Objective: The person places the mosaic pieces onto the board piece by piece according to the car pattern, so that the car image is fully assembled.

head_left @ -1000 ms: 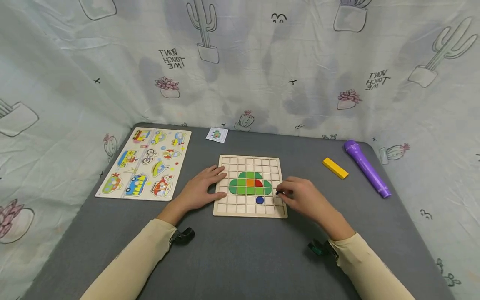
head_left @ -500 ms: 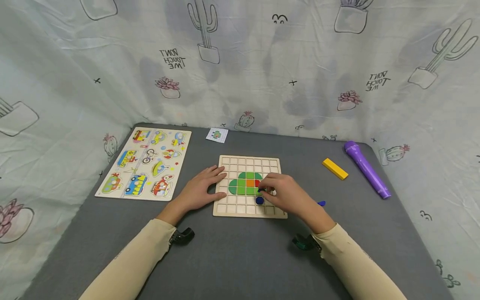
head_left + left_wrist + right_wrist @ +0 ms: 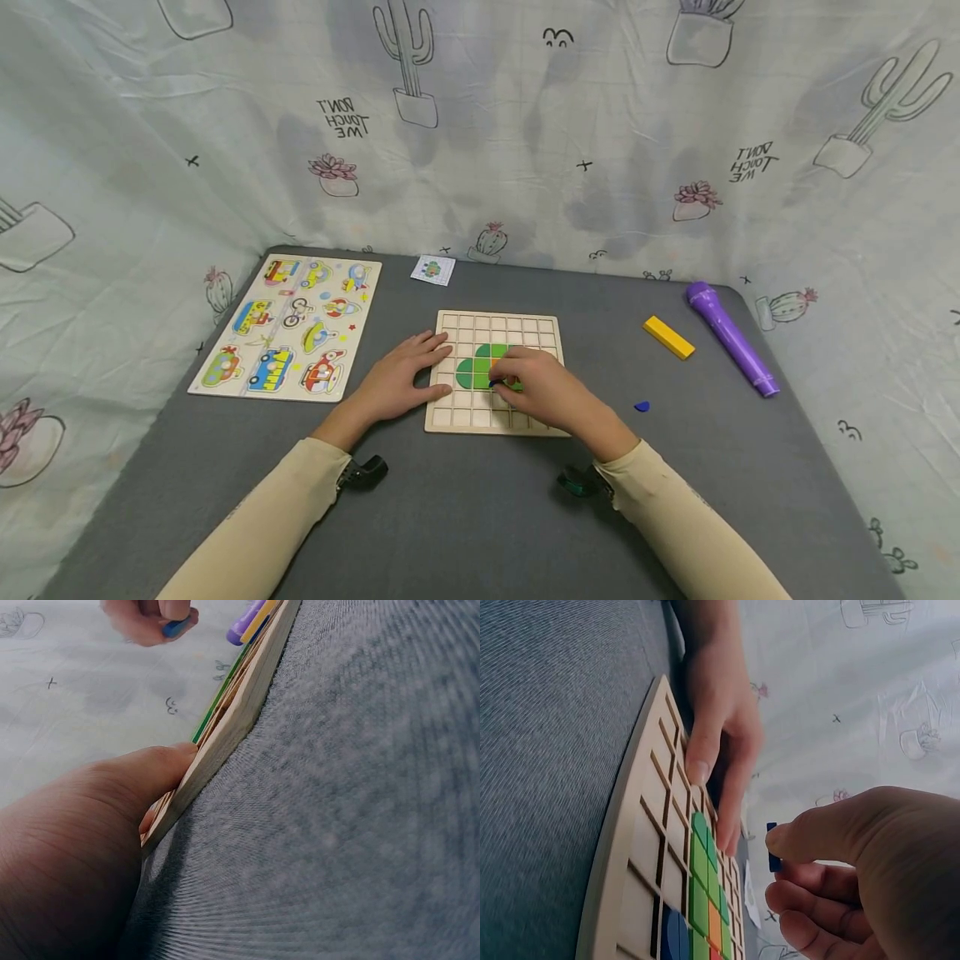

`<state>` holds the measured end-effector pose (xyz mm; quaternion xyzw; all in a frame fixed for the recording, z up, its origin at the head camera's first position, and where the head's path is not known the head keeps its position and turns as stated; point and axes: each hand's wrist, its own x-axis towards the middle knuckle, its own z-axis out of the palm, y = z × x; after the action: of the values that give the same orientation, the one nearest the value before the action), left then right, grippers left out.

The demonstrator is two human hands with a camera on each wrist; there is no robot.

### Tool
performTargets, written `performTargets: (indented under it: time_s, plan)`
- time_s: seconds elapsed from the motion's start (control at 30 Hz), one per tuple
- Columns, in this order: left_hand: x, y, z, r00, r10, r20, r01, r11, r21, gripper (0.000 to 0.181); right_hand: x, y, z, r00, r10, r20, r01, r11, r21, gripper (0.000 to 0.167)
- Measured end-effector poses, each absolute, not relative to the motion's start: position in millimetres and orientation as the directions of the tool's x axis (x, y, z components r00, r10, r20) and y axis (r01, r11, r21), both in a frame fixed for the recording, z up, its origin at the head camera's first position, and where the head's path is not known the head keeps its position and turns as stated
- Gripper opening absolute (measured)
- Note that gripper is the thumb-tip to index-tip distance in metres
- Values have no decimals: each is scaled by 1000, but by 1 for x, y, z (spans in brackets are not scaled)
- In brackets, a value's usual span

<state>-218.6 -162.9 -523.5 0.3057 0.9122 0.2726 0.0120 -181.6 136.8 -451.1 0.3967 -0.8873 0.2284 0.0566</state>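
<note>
A wooden grid board [image 3: 459, 418] lies in front of me, with green pieces [image 3: 482, 367] set in its middle cells. On its left edge rests my left hand [image 3: 396, 380], thumb and fingers fairly straight. Over the board, my right hand [image 3: 553, 388] pinches a small blue piece [image 3: 773, 851] between thumb and finger, held above the surface. In the right wrist view, a dark blue piece [image 3: 673, 937] sits in the grid beside the green ones, and orange [image 3: 715, 922] and red [image 3: 715, 955] pieces show too. In the head view my right hand hides that dark blue piece.
One small blue piece [image 3: 641, 407] lies on the grey table right of the board. Further back are a yellow block [image 3: 669, 337] and a purple toy microphone [image 3: 732, 337]. A picture puzzle board [image 3: 285, 327] is at left, and a small pattern card [image 3: 432, 270] behind.
My right hand has moved left across the board with the pinched blue piece, uncovering a blue piece on the table at right. The left hand has stayed on the board's edge.
</note>
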Motion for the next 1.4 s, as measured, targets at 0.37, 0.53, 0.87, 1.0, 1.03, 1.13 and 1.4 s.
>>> performTargets:
  time_s: [0.37,0.53,0.87,1.0,1.03,1.13,1.4]
  plan:
    - [-217,-163,-522,-810,565,158,555,651,518,78,-182,122,-461,-669,-705,237,-735,580,-350,10]
    - [-216,-163,-520,-810,566,157,555,652,517,78,-185,116,-471,-652,-728,213,-749,575,-331,8]
    - [-216,-162,-519,-812,563,156,552,651,522,78,-187,112,-478,-617,-753,230,-785,570,-243,11]
    - [-216,-162,-519,-814,559,156,548,652,523,78,-187,112,-479,-626,-740,245,-779,579,-241,11]
    - [-216,-163,-519,-815,558,157,548,652,524,78,-187,112,-479,-625,-738,254,-780,578,-240,10]
    - [-217,-162,-519,-813,560,157,551,654,518,77,-187,111,-480,-621,-731,284,-784,577,-229,9]
    - [-217,-163,-519,-811,564,159,554,651,518,78,-185,112,-477,-639,-718,275,-769,589,-249,9]
